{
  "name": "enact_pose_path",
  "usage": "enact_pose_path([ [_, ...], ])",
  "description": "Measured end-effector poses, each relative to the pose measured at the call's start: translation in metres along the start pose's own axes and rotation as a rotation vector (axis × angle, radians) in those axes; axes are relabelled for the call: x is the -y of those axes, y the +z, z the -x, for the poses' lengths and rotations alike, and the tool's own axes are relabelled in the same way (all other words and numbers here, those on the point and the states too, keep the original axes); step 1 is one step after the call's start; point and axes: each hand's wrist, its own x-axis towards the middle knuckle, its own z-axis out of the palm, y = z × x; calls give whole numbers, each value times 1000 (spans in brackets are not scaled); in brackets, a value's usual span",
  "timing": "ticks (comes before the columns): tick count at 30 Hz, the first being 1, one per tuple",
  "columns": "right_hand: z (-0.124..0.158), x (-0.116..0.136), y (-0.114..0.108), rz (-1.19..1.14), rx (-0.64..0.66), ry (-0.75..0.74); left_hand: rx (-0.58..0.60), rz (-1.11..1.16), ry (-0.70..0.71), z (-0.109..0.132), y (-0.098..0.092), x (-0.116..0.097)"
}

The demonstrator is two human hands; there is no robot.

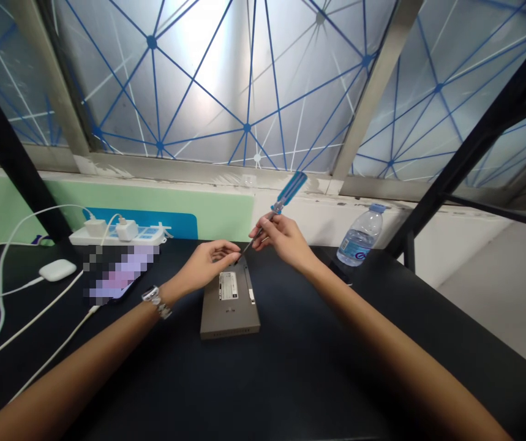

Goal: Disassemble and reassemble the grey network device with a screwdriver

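- Head view: the right hand's (pixel 281 240) fingers (pixel 263 231) are clamped on the metal shaft of a blue-handled screwdriver (pixel 286 191), just below the handle, which slants up and away.
- The left hand's (pixel 207 263) fingers (pixel 234 247) are pinched together at the blade's tip. Whether they grip the tip itself or something small at it is too fine to tell.
- The tip hangs just above the far edge of a flat grey box (pixel 229 309) with a white label, which lies on the dark desk (pixel 299 373) between the forearms.
- To do this well, I judge that the left pinch should guide the tip straight down. The right grip should move up to the handle before turning, and the box needs steadying because nothing holds it.
- A water bottle (pixel 360 236) stands near on the right. A power strip (pixel 118 233), a white case (pixel 57 269) and loose cables (pixel 0 288) lie well off to the left.
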Motion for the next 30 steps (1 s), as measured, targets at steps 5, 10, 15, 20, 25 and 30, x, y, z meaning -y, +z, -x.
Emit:
enact_pose_path([
  [5,35,-8,-9,-274,-126,102,41,-158,-44,35,-14,-14],
  [10,72,-24,-11,-465,-242,193,92,-245,-51,49,-7,-22],
  [15,86,-35,-5,-577,-316,257,23,-235,-41,50,6,-25],
  [20,87,-35,1,-615,-334,270,-11,-241,-77,52,8,-24],
  [25,88,-33,3,-615,-347,261,-40,-221,-88,52,10,-23],
  [30,89,-35,4,-637,-355,258,-86,-229,-47,53,12,-24],
])
